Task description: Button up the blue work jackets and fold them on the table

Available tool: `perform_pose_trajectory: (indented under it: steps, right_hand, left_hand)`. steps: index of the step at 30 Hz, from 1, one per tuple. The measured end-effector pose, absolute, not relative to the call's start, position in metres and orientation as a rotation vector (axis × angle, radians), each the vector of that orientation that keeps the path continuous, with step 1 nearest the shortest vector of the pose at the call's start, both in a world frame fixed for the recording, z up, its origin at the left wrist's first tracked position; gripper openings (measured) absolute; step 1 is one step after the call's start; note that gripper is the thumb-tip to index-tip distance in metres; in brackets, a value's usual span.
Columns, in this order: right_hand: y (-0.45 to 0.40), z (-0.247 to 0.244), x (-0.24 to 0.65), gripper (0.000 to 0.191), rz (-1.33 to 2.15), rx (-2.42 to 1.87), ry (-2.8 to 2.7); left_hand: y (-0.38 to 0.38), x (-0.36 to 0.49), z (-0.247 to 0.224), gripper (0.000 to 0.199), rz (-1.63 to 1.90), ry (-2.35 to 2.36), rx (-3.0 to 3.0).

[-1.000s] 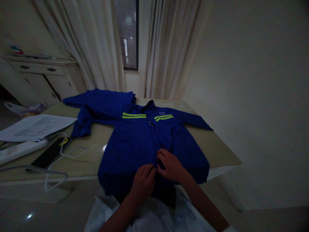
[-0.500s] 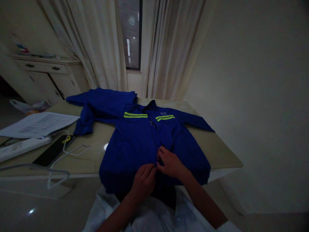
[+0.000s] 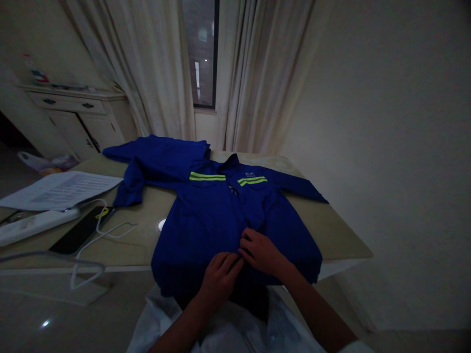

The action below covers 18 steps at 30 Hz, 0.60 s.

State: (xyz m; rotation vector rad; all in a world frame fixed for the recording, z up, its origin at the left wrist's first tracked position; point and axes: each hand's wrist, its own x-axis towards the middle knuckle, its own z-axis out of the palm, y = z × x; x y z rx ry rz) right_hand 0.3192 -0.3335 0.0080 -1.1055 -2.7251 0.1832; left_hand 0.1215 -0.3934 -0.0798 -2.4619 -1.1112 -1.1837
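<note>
A royal-blue cloth jacket (image 3: 202, 220) with yellow-green reflective bands (image 3: 208, 177) lies face-up on the beige tabletop (image 3: 346, 240), collar toward the far edge, hem hanging over the near edge. The layout looks done: the body is fairly flat and both sleeves extend outward, the left-side one bent. The front appears to be the part in hand: its two sides meet low down around the hands, while a narrow gap shows near the collar, so the upper front does not yet look closed. The left hand (image 3: 222, 274) has its fingers drawn together, seemingly pinching the front edge; the right hand (image 3: 262, 251) curls just beside it, touching the cloth, though whether its fingers grip fabric I cannot tell. Bare surface lies toward the right near corner, with the right-side cuff close to the right edge. The left side is tighter, taken up by a printed white paper sheet (image 3: 61, 189), a long white plastic power strip (image 3: 39, 226) and a flat black rectangular object (image 3: 79, 235).
</note>
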Motion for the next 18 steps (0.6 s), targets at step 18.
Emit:
perform_pose_trajectory:
  steps: [18]
  right_hand:
    - [-0.32,-0.003,0.319,0.026,-0.125,-1.029,-2.768]
  left_hand:
    - [-0.395,0.131,-0.07,0.036,-1.114,-1.228,-2.472]
